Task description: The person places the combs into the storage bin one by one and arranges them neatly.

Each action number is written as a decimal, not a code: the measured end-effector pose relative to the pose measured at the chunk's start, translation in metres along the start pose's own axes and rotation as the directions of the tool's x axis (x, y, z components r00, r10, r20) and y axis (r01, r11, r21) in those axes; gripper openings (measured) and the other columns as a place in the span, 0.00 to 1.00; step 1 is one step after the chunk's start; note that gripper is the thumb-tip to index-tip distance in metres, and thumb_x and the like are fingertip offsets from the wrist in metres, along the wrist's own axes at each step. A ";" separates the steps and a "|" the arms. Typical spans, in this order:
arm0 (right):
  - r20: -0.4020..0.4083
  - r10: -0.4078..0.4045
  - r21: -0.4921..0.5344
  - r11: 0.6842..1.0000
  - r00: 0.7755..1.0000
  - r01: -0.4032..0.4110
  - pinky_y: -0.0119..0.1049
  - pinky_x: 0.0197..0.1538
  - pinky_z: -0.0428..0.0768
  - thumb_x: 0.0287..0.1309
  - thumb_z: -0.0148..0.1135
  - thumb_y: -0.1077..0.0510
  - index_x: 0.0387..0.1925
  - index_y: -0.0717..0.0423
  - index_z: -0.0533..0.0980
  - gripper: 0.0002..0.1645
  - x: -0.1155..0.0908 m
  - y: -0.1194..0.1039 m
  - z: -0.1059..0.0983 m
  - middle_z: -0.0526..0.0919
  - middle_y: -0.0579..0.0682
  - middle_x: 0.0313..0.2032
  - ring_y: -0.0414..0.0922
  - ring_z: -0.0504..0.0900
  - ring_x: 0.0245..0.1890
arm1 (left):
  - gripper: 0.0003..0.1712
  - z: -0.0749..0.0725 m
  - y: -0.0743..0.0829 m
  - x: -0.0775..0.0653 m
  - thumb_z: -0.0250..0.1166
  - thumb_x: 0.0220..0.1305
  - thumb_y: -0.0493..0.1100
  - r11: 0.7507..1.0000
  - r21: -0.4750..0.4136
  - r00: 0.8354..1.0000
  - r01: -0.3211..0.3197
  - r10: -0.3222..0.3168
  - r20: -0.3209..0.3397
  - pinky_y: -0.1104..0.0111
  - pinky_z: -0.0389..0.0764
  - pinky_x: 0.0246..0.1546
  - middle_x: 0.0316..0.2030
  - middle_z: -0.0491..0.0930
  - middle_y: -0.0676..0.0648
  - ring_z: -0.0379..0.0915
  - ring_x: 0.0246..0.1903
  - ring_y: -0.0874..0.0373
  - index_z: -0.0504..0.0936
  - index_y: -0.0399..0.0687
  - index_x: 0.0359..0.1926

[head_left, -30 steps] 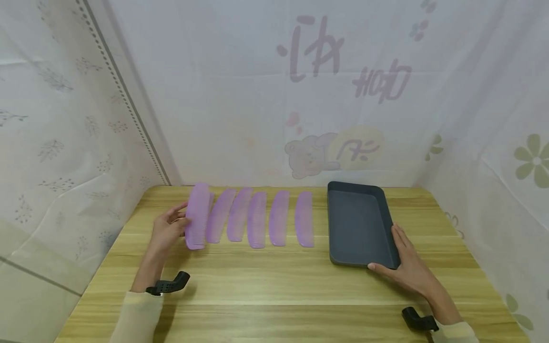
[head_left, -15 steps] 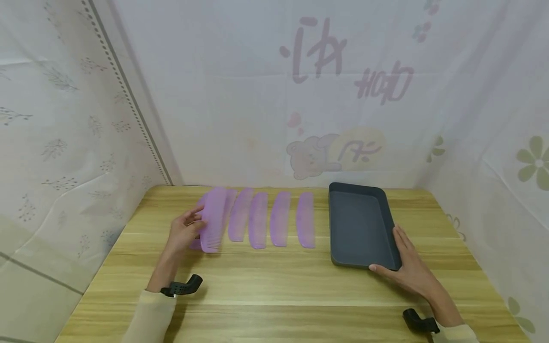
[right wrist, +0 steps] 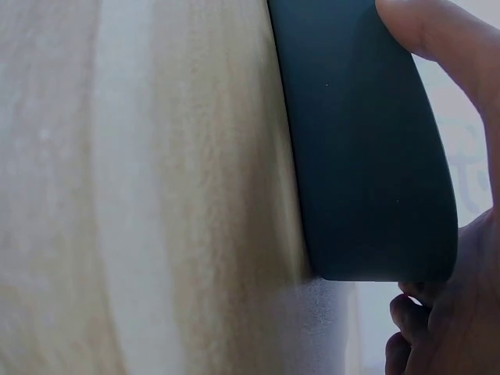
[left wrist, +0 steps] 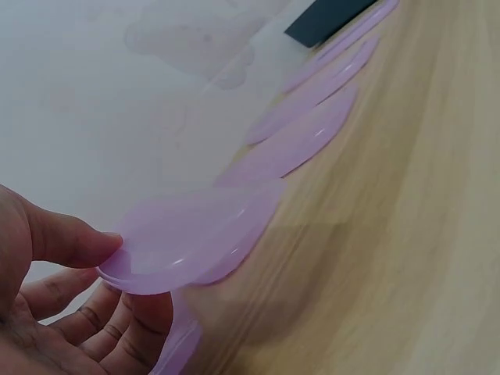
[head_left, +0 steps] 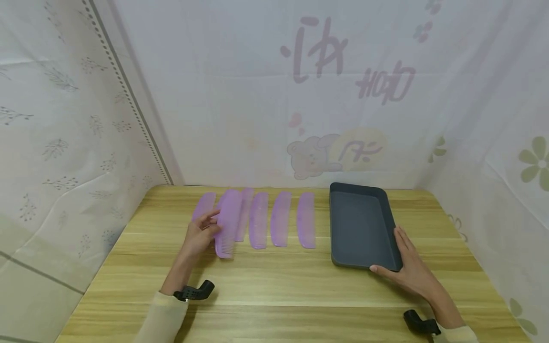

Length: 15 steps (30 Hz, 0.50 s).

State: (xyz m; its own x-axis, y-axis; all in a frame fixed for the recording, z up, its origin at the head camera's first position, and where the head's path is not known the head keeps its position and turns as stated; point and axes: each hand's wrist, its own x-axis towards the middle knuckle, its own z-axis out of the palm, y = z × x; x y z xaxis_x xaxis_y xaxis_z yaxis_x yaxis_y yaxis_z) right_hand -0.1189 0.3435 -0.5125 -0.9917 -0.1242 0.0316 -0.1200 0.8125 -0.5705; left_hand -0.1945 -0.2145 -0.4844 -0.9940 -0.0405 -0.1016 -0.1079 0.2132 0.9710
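My left hand [head_left: 199, 238] pinches a translucent purple comb [head_left: 230, 221] by its left, spine side. That comb is raised a little over the row, overlapping the combs under it. In the left wrist view the thumb presses its upper face, with fingers curled beneath. A partly covered comb [head_left: 204, 205] lies at the row's left end. To the right lie further matching combs, among them one in the middle [head_left: 259, 221] and one at the right end [head_left: 306, 220]. My right hand [head_left: 409, 271] touches the near right corner of a dark grey rectangular tray [head_left: 360, 228], thumb at the front rim, fingers along the side.
Everything stands on a wood-grain table [head_left: 274, 290]. Behind it hangs a pale printed cloth [head_left: 240, 95], meeting the table's back edge, with more cloth at both sides. A black wrist camera [head_left: 197, 290] sits on the left wrist, another [head_left: 420, 323] on the right.
The left hand has moved right with the comb, from over the row's left end to further along, uncovering part of the leftmost comb. Right hand and tray stay in place.
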 end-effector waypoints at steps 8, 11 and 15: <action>0.006 0.005 0.009 1.000 1.000 -0.005 0.81 0.64 0.57 0.54 0.75 0.37 0.82 0.53 0.29 0.77 0.000 -0.001 0.000 0.31 0.63 0.82 0.72 0.39 0.79 | 0.31 0.019 -0.001 -0.001 0.61 0.67 0.31 1.000 0.025 1.000 -0.002 0.002 0.004 0.73 0.78 0.36 0.52 0.76 0.35 0.73 0.41 0.62 0.73 0.43 0.71; 0.006 0.005 0.011 1.000 1.000 -0.005 0.80 0.63 0.57 0.54 0.75 0.37 0.82 0.53 0.29 0.77 0.000 -0.002 -0.001 0.31 0.62 0.82 0.72 0.39 0.79 | 0.31 0.025 0.000 -0.002 0.61 0.66 0.30 1.000 0.012 1.000 -0.009 0.009 0.022 0.72 0.79 0.32 0.51 0.77 0.35 0.74 0.39 0.63 0.73 0.41 0.71; 0.006 0.007 0.006 1.000 1.000 -0.007 0.80 0.63 0.58 0.54 0.74 0.36 0.82 0.53 0.29 0.77 0.000 -0.002 -0.001 0.31 0.62 0.82 0.72 0.39 0.79 | 0.32 0.033 0.003 -0.004 0.62 0.65 0.30 1.000 -0.009 0.999 -0.011 0.012 0.036 0.72 0.79 0.29 0.50 0.76 0.36 0.73 0.37 0.64 0.73 0.41 0.70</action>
State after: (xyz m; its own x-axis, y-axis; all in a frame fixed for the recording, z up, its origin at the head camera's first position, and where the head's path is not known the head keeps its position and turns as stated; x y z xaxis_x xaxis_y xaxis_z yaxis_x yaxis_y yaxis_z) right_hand -0.1183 0.3423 -0.5109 -0.9922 -0.1222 0.0229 -0.1130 0.8096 -0.5760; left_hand -0.1915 -0.1812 -0.4886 -0.9952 -0.0030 -0.0978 -0.0964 0.2044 0.9741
